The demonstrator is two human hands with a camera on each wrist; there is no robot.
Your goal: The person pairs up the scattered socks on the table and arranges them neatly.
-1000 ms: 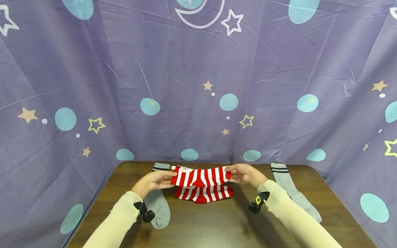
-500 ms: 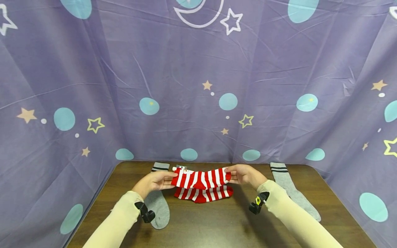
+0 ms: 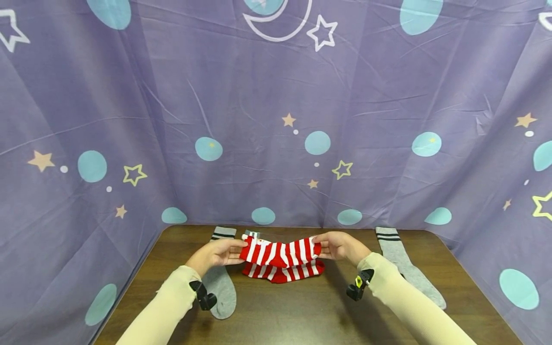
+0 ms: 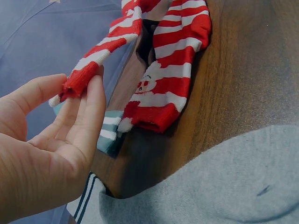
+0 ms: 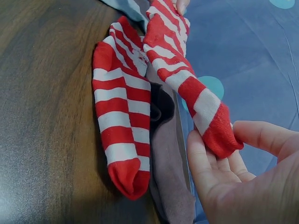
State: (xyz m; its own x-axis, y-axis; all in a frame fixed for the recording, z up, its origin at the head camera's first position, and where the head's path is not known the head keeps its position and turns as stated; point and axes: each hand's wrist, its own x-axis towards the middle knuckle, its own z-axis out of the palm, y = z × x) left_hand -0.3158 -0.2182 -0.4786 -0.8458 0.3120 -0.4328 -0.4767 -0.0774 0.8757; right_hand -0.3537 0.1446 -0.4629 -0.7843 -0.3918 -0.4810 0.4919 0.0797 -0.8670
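Between my two hands a red-and-white striped sock is stretched sideways above the table, sagging a little in the middle. My left hand pinches its cuff end between thumb and fingers; a white pompom shows there in the left wrist view. At the toe end, my right hand pinches the red tip. A matching striped sock with a white-bearded face pattern lies flat on the table just below and nearer, partly covered by the held one in the head view.
A grey sock with black cuff stripes lies at the left, partly behind my left hand. Another grey sock lies at the right. Behind the striped pair are a teal white-striped cuff and a brownish cloth piece. A purple curtain surrounds the brown table.
The held striped sock has come down slightly and sags more, overlapping more of the lying one. My hands have drawn marginally closer together. More of the teal cuff shows behind.
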